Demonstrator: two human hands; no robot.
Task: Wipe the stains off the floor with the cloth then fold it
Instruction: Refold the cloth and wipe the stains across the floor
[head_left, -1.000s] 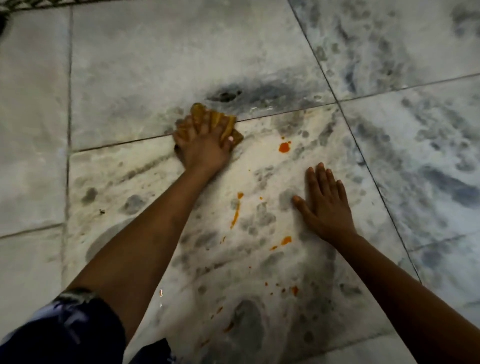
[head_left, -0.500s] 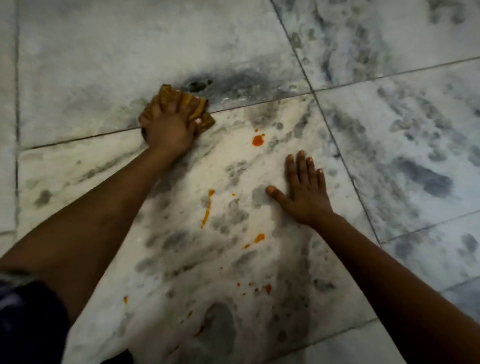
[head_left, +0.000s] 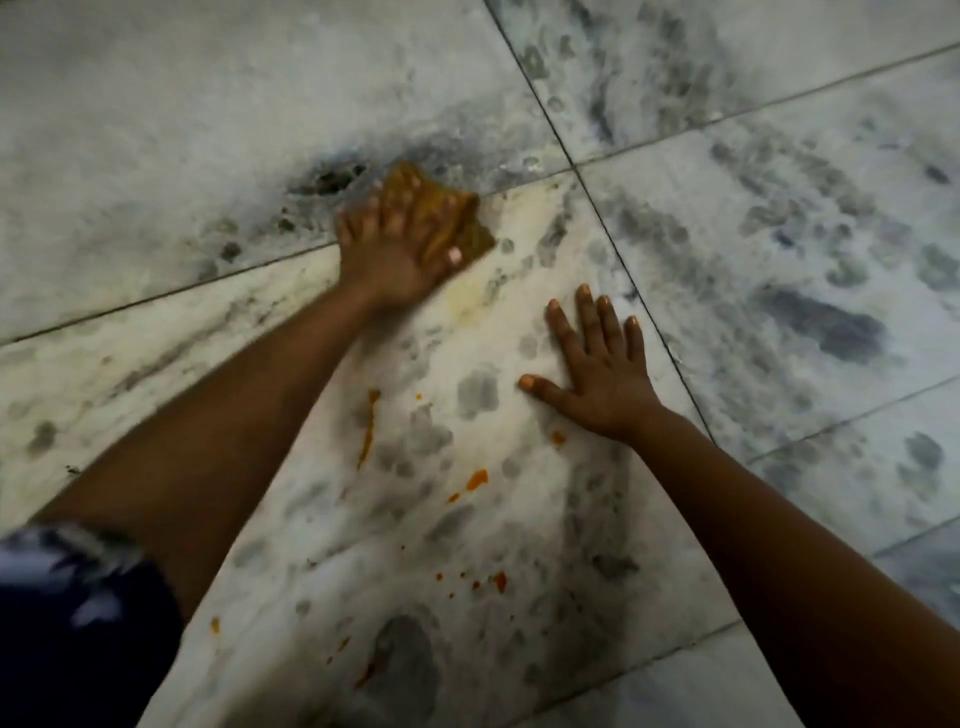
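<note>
A bunched mustard-yellow cloth (head_left: 470, 231) lies on the white marble floor (head_left: 156, 130) at a tile joint. My left hand (head_left: 397, 254) presses down on it with the fingers over its top. A pale yellowish smear (head_left: 467, 306) trails just below the cloth. Orange stains mark the tile nearer me: a long streak (head_left: 369, 431), a blob (head_left: 475, 479) and small drops (head_left: 498, 581). My right hand (head_left: 597, 374) rests flat on the floor with fingers spread, right of the streak, and holds nothing.
Grey-veined marble tiles with dark joints (head_left: 597, 218) fill the view. A dark pitted patch (head_left: 332, 179) sits just left of the cloth. My dark patterned sleeve (head_left: 67, 623) shows at the lower left. More orange specks (head_left: 214, 624) lie near it.
My left hand slid the cloth to the right across the round orange spot, which is now only a pale smear. My right hand stayed flat on the floor.
</note>
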